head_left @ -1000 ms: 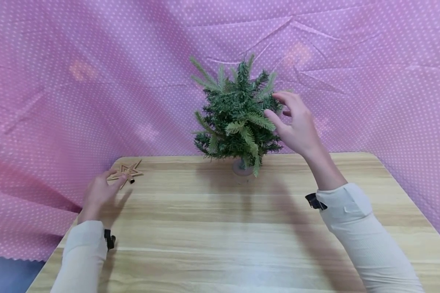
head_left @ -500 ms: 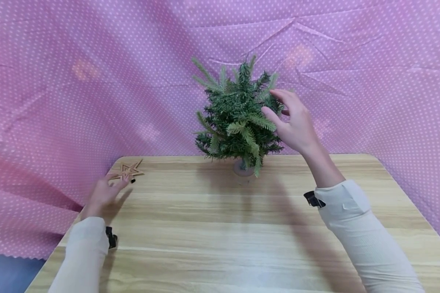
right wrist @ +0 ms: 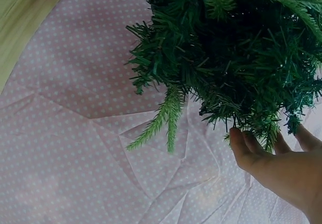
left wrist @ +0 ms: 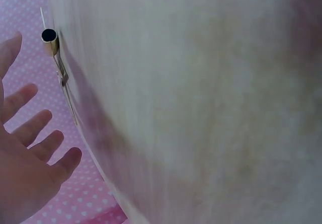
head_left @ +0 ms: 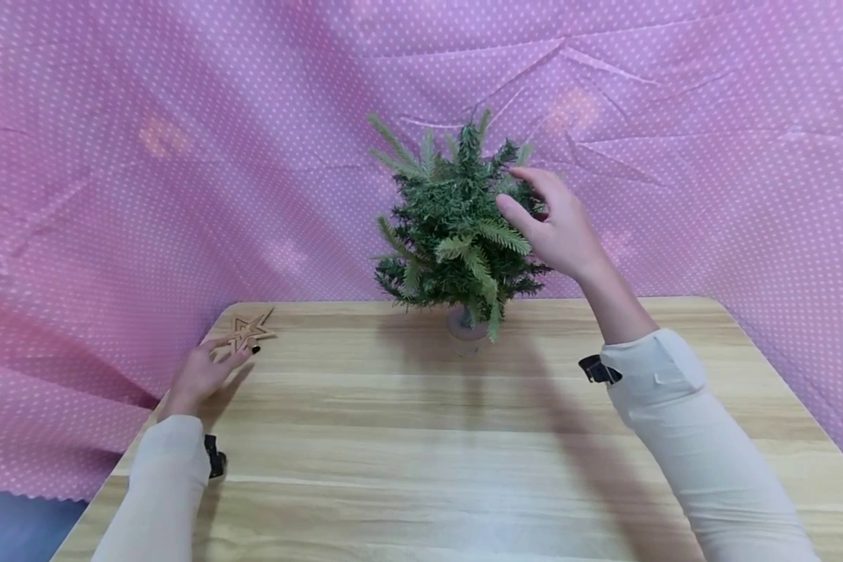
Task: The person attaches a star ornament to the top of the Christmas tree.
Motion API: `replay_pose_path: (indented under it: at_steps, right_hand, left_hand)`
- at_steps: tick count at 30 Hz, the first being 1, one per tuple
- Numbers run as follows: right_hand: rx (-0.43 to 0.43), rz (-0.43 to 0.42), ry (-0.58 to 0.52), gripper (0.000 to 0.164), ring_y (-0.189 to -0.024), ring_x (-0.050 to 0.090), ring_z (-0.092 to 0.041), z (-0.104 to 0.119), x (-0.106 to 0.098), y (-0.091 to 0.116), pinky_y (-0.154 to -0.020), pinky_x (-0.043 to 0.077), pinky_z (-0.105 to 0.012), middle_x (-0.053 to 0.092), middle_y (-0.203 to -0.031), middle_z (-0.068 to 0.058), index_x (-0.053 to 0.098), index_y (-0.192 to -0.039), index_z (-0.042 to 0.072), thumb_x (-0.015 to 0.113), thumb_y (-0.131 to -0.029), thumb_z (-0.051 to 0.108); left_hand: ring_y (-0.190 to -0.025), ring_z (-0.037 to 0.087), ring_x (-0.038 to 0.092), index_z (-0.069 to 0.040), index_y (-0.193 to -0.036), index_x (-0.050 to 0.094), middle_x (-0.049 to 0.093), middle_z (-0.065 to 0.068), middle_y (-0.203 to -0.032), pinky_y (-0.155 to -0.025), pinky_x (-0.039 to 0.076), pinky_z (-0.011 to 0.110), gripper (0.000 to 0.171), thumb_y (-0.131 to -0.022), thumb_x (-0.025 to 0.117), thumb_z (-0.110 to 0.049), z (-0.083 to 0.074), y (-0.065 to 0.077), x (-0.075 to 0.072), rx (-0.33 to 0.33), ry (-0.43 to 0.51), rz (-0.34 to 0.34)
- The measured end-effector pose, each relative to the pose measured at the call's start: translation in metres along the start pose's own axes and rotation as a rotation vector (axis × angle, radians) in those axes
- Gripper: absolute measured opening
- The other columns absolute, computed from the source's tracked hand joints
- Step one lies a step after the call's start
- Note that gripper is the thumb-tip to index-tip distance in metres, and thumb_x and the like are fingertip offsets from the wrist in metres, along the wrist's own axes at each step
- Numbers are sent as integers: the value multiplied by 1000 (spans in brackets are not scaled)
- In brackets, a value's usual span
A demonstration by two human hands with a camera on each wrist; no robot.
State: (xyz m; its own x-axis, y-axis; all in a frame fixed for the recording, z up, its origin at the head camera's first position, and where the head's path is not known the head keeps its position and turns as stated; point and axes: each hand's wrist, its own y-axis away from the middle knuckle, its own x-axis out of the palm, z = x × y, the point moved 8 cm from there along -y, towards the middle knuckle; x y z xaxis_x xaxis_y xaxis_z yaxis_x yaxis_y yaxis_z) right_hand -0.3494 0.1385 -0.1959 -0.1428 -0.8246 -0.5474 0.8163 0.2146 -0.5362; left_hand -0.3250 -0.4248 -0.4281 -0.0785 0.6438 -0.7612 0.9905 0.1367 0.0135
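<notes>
A small artificial Christmas tree (head_left: 457, 234) stands upright on a round, see-through base (head_left: 467, 324) at the back of the table. My right hand (head_left: 558, 226) is raised at its upper right side, thumb and fingers spread apart. In the right wrist view, the fingertips of that hand (right wrist: 282, 168) come up to the branches (right wrist: 231, 83); whether they touch is unclear. A gold star tree topper (head_left: 251, 328) with a short tube socket (left wrist: 50, 42) lies in the far left corner. Beside it, my left hand (head_left: 200, 375) reaches forward with its fingers spread, holding nothing.
A wood-grain table (head_left: 393, 453) extends under both arms. Pink polka-dot cloth (head_left: 288, 156) hangs close behind the tree and along the left and right sides. Black straps (head_left: 599, 369) sit at both wrists.
My right hand has drifted slightly left and upward along the tree's side. The left hand has moved a little around the star, which lies where it was.
</notes>
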Motion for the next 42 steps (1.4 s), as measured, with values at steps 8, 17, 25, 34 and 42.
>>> replay_pose_path:
  at_steps: [8,17,25,34,42]
  right_hand:
    - [-16,46,28,66,-145,33,-26,5,2,-6,-120,22,-54,40,-158,-8,44,-153,13,59,-99,47]
    - [11,77,12,67,-148,29,-28,2,7,-6,-121,18,-56,36,-160,-10,44,-153,12,61,-99,46]
    - [4,70,-13,65,-146,31,-27,0,9,-7,-120,20,-54,38,-159,-10,46,-152,11,62,-99,44]
    - [25,19,-6,63,-143,35,-31,-7,-14,2,-119,26,-54,39,-157,-12,46,-152,10,61,-101,43]
    - [0,72,-18,65,-144,35,-30,-1,8,-6,-118,25,-55,39,-157,-11,46,-152,11,60,-100,47]
  left_hand:
    - [-140,58,27,10,-155,22,26,40,-155,-114,26,65,86,-101,59,-46,6,-7,7,-43,38,52]
    - [-139,60,24,9,-156,21,22,42,-154,-112,24,70,92,-98,62,-50,14,-7,14,-47,-85,90]
    - [-138,61,23,9,-156,20,23,42,-153,-111,24,70,92,-98,60,-50,17,-9,17,-71,-200,134]
    - [-116,54,53,3,-140,52,58,33,-127,-94,44,65,59,-97,64,-36,-21,-32,9,19,-318,-7]
    - [-115,52,54,4,-141,52,58,33,-129,-91,48,63,62,-95,65,-36,8,-16,-6,-87,-292,-69]
